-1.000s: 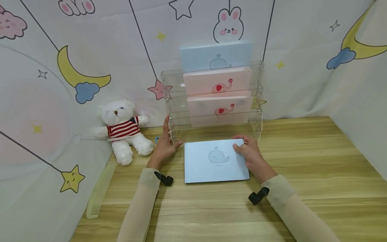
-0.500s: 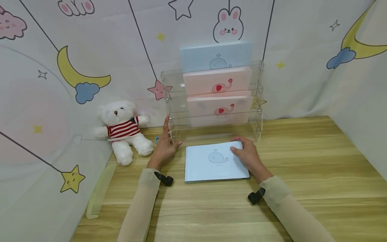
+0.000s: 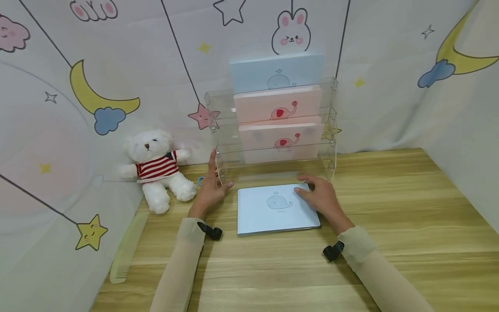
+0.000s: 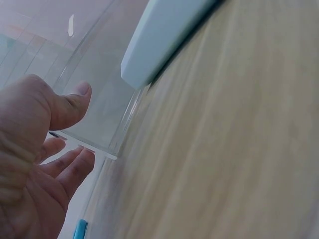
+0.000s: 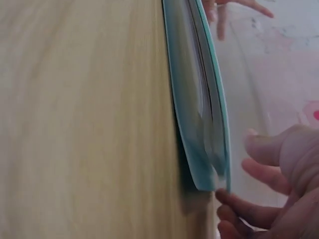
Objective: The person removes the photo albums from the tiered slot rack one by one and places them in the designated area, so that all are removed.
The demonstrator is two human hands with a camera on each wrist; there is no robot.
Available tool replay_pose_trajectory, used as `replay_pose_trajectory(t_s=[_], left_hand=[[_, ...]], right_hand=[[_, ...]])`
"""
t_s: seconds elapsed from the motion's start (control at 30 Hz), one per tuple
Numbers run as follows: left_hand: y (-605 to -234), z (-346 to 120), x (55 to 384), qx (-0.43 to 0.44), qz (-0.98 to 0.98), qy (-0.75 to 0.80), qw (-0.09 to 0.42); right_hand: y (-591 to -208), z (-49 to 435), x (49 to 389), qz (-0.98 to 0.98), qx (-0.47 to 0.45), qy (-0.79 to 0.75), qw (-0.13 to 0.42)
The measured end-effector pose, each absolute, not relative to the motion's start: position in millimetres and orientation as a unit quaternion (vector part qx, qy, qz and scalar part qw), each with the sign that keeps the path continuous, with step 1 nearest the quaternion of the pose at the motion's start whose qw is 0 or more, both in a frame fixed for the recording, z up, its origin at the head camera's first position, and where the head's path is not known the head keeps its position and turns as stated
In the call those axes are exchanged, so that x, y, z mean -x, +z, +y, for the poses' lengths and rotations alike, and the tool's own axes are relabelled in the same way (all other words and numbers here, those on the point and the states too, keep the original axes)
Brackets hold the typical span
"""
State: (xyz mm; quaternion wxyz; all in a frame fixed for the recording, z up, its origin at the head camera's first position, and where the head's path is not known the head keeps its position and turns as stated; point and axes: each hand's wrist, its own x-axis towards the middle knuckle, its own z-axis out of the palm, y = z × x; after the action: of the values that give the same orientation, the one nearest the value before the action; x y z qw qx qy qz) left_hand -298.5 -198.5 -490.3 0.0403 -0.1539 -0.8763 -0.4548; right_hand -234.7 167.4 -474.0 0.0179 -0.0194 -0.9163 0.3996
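A pale blue notebook [image 3: 257, 216] with a whale on its cover lies on the table, in front of a clear acrylic rack [image 3: 230, 162]. My right hand [image 3: 325, 201] grips its far right corner, thumb over the cover and fingers at the edge. In the right wrist view, the pages of the blue notebook [image 5: 199, 94] part slightly at that side. My left hand [image 3: 210, 195] touches the rack's left side with its fingers extended and thumb spread toward the front. Seen from the left wrist, the fingers of the left hand [image 4: 37, 159] sit by the lower corner of the rack [image 4: 102, 109].
The rack holds two pink elephant notebooks [image 3: 249, 143] and a blue one [image 3: 249, 73] at the top. A white teddy bear [image 3: 157, 169] in a striped shirt sits left, with a pale comb [image 3: 128, 249] in front. A small blue ring-shaped item [image 3: 200, 180] is beside the left hand.
The right hand has shifted slightly left along the notebook's far edge, its thumb farther in over the cover. The notebook's far edge has come a little nearer. The left hand stays at the rack.
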Motion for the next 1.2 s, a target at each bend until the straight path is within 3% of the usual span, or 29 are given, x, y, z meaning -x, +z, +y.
replay_pose_trajectory(t_s=[0.27, 0.77, 1.2], left_hand=[[-490.0, -197.5, 298.9, 0.157, -0.874, -0.457, 0.043], [-490.2, -196.3, 298.6, 0.153, -0.87, -0.466, 0.039], [-490.6, -197.3, 297.8, 0.156, -0.867, -0.472, 0.045]], right_hand=[[-457.4, 178.5, 230.4, -0.894, -0.002, 0.444, 0.06], [-421.9, 199.7, 235.3, -0.83, -0.086, 0.497, 0.24], [-403.7, 209.5, 251.4, -0.837, -0.114, 0.466, 0.263]])
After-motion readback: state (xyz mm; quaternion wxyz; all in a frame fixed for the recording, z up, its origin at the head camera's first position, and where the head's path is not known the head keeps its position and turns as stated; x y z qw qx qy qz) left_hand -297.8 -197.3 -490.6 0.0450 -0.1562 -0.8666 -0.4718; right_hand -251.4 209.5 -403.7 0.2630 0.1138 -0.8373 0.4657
